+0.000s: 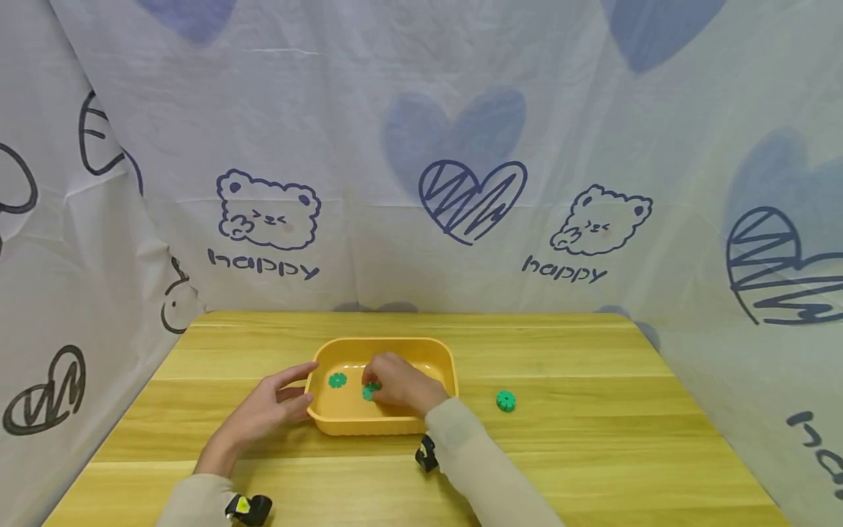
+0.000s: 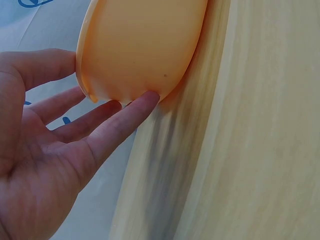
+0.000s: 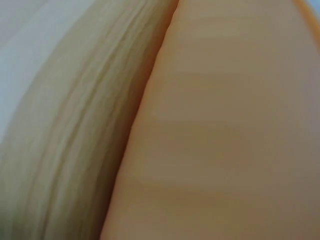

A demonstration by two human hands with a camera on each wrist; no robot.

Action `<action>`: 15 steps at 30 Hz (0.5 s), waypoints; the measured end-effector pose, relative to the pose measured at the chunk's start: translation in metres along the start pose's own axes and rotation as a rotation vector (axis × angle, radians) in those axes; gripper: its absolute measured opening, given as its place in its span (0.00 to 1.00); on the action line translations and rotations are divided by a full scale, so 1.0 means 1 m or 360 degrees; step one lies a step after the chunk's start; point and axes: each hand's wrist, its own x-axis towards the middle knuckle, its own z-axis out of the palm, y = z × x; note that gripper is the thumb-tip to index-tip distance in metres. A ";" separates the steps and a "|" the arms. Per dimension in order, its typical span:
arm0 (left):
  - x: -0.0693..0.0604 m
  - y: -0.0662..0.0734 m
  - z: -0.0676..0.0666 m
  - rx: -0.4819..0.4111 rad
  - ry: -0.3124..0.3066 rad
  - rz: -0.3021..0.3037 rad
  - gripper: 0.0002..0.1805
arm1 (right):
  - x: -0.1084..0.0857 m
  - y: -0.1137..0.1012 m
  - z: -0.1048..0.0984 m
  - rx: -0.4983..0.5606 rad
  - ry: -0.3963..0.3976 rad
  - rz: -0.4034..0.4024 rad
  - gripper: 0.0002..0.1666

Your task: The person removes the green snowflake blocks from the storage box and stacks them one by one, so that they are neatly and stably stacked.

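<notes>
A yellow plastic tray [image 1: 382, 426] sits on the wooden table. My left hand [image 1: 266, 404] touches its left end from outside; in the left wrist view, the long, mostly straight fingers [image 2: 122, 120] rest against the outer wall and rim. Inside the tray, my right hand [image 1: 397, 382] reaches down with curled fingers and pinches a green notched disc [image 1: 369, 393], which is partly hidden by the fingertips. Another green notched disc lies flat to the left on the tray floor. Only the tray's outer wall [image 3: 215, 125] and the table show in the right wrist view, no hand.
On the table right of the tray lies a thicker green notched piece [image 1: 506, 400], perhaps a stack of discs. A white cloth [image 1: 369, 241] with hearts and bears hangs behind the table's far edge and along both sides.
</notes>
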 end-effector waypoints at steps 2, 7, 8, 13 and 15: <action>0.000 0.000 0.000 0.0002 0.0001 0.0002 0.35 | -0.003 0.001 -0.002 0.0025 0.0003 0.0016 0.05; 0.000 0.001 0.000 0.0001 -0.0002 0.0004 0.35 | -0.011 0.004 -0.006 0.0075 -0.0030 0.0039 0.05; 0.000 0.001 0.000 0.0002 -0.0004 0.0003 0.35 | -0.012 0.004 -0.007 0.0074 -0.0042 0.0041 0.05; 0.000 0.001 0.000 0.0017 -0.0002 0.0000 0.35 | -0.017 0.007 -0.010 0.0082 -0.0081 0.0076 0.04; 0.000 0.002 0.000 0.0015 -0.0001 0.0001 0.35 | -0.019 0.009 -0.010 0.0100 -0.0083 0.0083 0.04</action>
